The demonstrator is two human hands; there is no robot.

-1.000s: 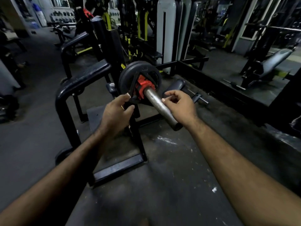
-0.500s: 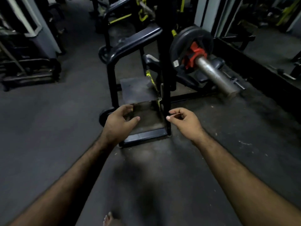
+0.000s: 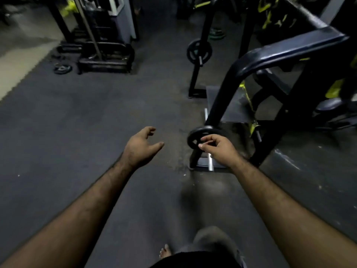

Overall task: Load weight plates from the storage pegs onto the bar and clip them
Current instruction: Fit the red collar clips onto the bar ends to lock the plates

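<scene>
Two hands were out in front, holding nothing. Left hand (image 3: 142, 147) hung over the floor (image 3: 77, 120), fingers loose and spread. Right hand (image 3: 219, 148) had fingers loosely curled right by a small plate (image 3: 195, 137) on the rack's (image 3: 270, 60) low peg. Another plate (image 3: 199, 51) sat on a peg further back.

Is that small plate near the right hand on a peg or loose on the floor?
On a peg: the small weight plate hangs clear of the floor on the machine's frame.
</scene>
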